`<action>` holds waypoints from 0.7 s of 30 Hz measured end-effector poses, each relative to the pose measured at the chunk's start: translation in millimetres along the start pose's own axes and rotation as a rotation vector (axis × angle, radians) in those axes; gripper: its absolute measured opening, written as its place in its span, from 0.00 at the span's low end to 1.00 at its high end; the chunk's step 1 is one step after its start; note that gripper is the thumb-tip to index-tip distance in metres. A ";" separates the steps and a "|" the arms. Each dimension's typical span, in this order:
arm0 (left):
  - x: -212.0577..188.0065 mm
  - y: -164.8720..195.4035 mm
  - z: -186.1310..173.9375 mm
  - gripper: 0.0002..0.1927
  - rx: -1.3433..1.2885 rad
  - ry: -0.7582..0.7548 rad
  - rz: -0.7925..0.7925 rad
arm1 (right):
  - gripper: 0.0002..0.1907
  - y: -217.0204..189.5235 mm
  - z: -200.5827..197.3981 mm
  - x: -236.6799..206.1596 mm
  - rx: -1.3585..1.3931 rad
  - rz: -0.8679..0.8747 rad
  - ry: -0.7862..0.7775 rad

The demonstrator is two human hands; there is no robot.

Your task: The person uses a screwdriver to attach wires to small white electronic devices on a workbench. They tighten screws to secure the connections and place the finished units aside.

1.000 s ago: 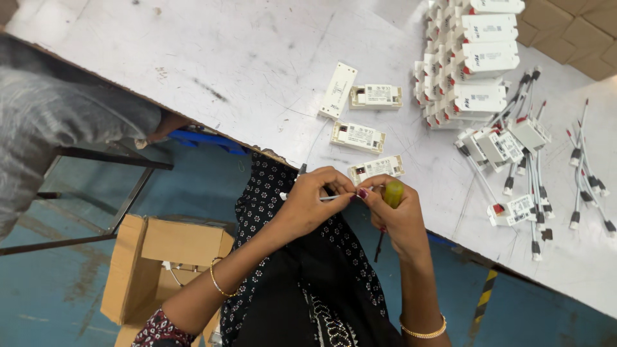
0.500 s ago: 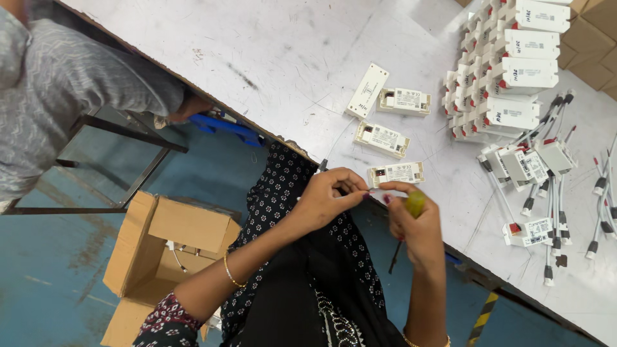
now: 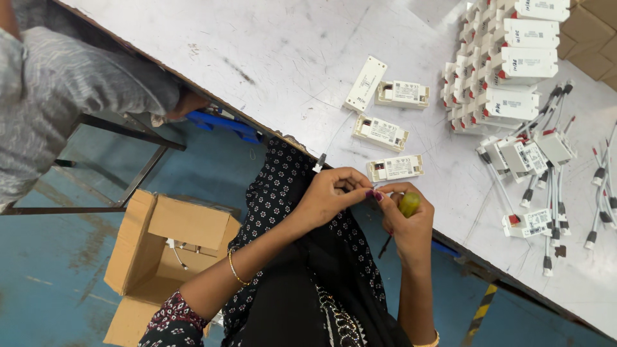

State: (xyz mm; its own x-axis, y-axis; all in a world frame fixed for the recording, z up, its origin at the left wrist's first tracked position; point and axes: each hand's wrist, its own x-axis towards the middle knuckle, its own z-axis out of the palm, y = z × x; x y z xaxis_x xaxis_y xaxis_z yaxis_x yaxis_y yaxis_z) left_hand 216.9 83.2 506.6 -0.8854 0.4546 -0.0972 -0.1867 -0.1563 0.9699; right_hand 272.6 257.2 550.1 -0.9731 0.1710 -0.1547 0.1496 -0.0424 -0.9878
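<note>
White and scuffed, your desk (image 3: pixel 270 45) runs diagonally across the view, and you are working just off its near edge, over your lap. Your left hand (image 3: pixel 334 193) is closed in a pinch on a thin white wire (image 3: pixel 360 187), whose black-tipped end (image 3: pixel 319 162) sticks up past your knuckles. Your right hand (image 3: pixel 405 222) is wrapped shut around a screwdriver with a yellow-green handle (image 3: pixel 409 204), its dark shaft (image 3: pixel 385 245) pointing down toward your lap, while its fingertips meet the left hand's at the wire.

Because the wire sits over open space, any slip would likely send it to the blue floor (image 3: pixel 51 270) or into the open cardboard box (image 3: pixel 170 247) beside your knee. Holding the tool and the wire in one hand crowds your grip; the shaft could catch your dark dotted clothing (image 3: pixel 283 193).

Nearest on the desk lies a white module (image 3: pixel 395 168), just beyond your fingers and close to the edge, so a careless elbow could knock it off. Farther right, stacked modules (image 3: pixel 514 64) and loose leads (image 3: pixel 553 186) are well apart. Another person's grey sleeve (image 3: pixel 71 96) leans in at the left.
</note>
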 end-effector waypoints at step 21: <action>45.5 40.7 -2.7 0.05 0.564 0.225 0.181 | 0.26 -69.0 12.0 80.0 0.340 -0.730 0.021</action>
State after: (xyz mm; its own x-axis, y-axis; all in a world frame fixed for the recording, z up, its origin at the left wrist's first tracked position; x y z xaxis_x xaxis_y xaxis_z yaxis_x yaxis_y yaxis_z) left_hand 167.9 95.2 541.0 -0.9613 0.2589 0.0944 0.1731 0.3007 0.9379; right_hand 182.3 262.0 606.1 -0.8006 0.2890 0.5248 -0.5878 -0.2094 -0.7814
